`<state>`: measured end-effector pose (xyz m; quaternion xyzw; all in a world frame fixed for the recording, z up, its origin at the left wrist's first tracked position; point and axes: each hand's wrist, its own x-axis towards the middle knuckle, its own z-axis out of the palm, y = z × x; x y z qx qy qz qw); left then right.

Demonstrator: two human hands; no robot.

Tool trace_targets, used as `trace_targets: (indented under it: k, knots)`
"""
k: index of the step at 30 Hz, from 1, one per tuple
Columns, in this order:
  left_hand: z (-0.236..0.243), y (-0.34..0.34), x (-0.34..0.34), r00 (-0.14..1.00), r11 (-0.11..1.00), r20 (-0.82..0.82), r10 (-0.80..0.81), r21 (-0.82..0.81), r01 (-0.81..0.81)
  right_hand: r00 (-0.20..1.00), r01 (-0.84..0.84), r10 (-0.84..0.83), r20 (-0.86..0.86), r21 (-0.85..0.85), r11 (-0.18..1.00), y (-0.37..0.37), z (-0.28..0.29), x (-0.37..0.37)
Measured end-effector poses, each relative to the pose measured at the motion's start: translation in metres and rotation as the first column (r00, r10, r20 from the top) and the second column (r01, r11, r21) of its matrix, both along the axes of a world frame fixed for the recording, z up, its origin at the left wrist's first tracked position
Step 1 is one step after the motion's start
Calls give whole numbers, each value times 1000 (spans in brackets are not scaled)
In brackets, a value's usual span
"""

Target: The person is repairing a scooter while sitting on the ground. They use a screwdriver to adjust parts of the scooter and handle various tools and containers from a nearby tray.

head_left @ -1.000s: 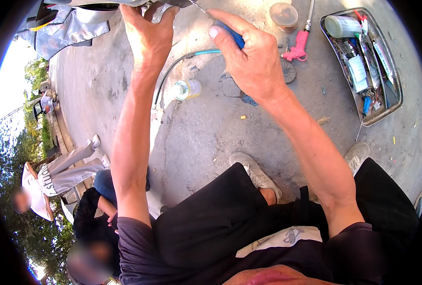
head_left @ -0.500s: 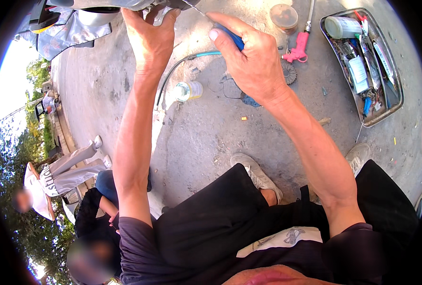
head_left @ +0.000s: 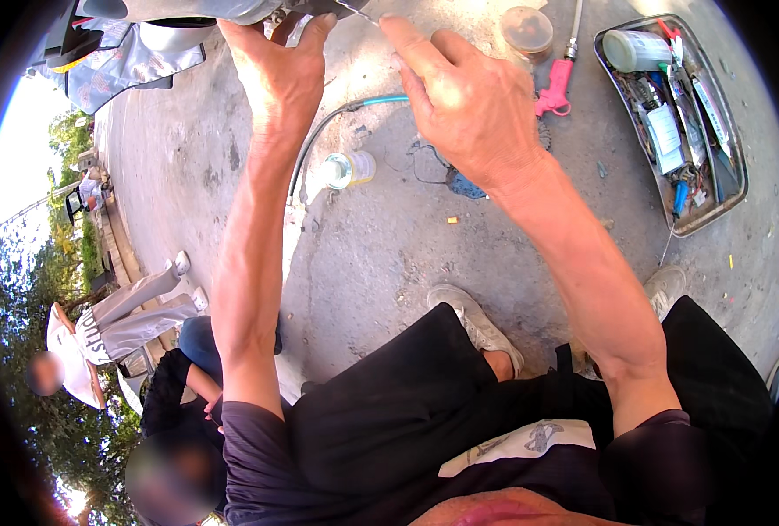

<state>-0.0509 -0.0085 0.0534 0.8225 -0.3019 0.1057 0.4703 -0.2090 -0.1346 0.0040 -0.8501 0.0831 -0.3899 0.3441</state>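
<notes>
Thin metal rod (head_left: 357,11) at the top edge of the frame, in the gap between the two hands. Long axis slants: upper end toward the upper left, lower end at the right index fingertip. So it lies up and left of the right hand (head_left: 477,105), which is the nearer and touches it.

Right fingers: narrow, index stretched out in line with the rod, thumb a little below. They hold the rod; its rear end is hidden behind the hand.

Left hand (head_left: 277,74), upper left of center: thumb set apart from the fingers, thumb tip just beside the rod, on its left. The other fingers reach up at the grey body (head_left: 201,10) along the top edge; tips out of sight, cannot tell what they grip. The rod's far end runs to the frame edge; cannot tell whether it meets anything.

On the ground (head_left: 363,254): jar (head_left: 354,168) below the hands, center left; pink spray gun (head_left: 554,90) right of the right hand; tool tray (head_left: 714,216), upper right.
</notes>
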Motion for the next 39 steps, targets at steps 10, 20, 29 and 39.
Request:
trace_targets:
  k: [10,20,29,39]
  knots:
    - [-4,-1,0,999,999,-36,5,-44,-7,933,-299,337,128,796,526,7,35,5]
    - [-4,-5,0,999,993,-17,-38,-111,36,994,-92,107,-15,407,909,11,31,22]
    - [5,-5,-1,992,994,69,-109,-16,110,868,-365,438,233,899,244,-11,28,29]
    - [-1,0,6,989,993,93,-115,-28,118,948,-192,288,-137,475,859,-6,54,51]
